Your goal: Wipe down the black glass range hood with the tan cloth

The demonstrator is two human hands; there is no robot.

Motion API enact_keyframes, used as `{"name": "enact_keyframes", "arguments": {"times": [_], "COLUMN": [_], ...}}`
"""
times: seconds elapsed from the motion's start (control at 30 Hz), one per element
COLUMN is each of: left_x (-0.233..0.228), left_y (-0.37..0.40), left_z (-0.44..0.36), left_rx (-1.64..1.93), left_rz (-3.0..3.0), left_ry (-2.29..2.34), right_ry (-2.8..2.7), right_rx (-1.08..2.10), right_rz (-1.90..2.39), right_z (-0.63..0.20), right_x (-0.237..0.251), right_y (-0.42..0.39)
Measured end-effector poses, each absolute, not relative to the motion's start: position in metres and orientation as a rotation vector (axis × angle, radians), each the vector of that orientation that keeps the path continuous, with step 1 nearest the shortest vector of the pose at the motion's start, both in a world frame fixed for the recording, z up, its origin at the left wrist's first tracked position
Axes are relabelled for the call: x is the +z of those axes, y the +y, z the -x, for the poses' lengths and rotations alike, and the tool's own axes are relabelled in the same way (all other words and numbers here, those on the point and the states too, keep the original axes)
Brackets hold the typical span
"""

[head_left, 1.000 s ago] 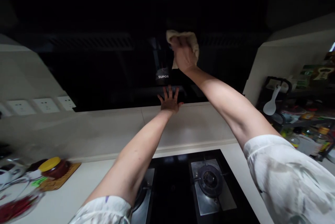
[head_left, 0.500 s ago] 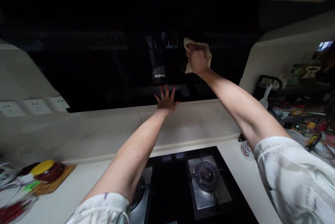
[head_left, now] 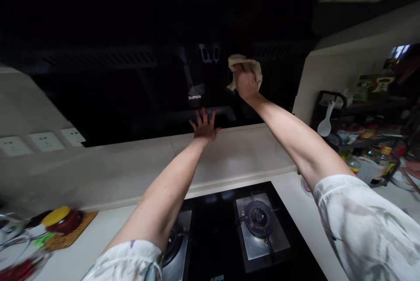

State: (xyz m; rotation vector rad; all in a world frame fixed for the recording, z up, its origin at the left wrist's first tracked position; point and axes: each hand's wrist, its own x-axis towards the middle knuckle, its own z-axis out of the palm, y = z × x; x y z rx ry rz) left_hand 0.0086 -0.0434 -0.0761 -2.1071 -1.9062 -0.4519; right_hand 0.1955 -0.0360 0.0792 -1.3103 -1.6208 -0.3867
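Note:
A glossy black range hood point(head_left: 131, 97) marked SUPOR fills the upper part of the head view. My right hand point(head_left: 246, 82) presses a beige cloth point(head_left: 255, 67) against its front panel, right of the logo. The cloth is bunched under the fingers and spreads out around them. Below the logo, my left hand point(head_left: 205, 130) lies on the hood's lower edge with its fingers spread, holding nothing. Faint reflections of vents and slots show in the dark panel.
Beneath my arms is a black gas cooktop point(head_left: 213, 237) with a burner point(head_left: 259, 219) on the right. A jar with a yellow lid point(head_left: 62, 219) stands on a wooden board at left. A rack point(head_left: 357, 141) of bottles, with a white spoon point(head_left: 326, 121), stands at right.
The view has shifted a little, bringing more of the hood's top edge into sight. The cloth under my right hand sits slightly lower on the panel. My left hand stays at the lower edge.

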Motion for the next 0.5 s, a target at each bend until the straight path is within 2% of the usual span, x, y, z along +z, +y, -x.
{"name": "enact_keyframes", "arguments": {"times": [0.17, 0.37, 0.5], "left_x": [-0.077, -0.078, -0.077], "left_y": [-0.042, -0.041, -0.042], "left_z": [-0.008, -0.009, -0.009], "left_rx": [-0.437, -0.416, -0.396], "left_rz": [2.094, 2.075, 2.081], "left_ry": [-1.906, -1.909, -1.919], "right_ry": [-1.642, -1.773, -1.729], "right_rx": [-0.591, -0.628, -0.695], "right_rz": [1.220, 1.377, 1.315], "right_z": [-0.182, -0.171, -0.164], "right_x": [0.098, 0.073, 0.082], "right_y": [-0.041, -0.034, -0.035]}}
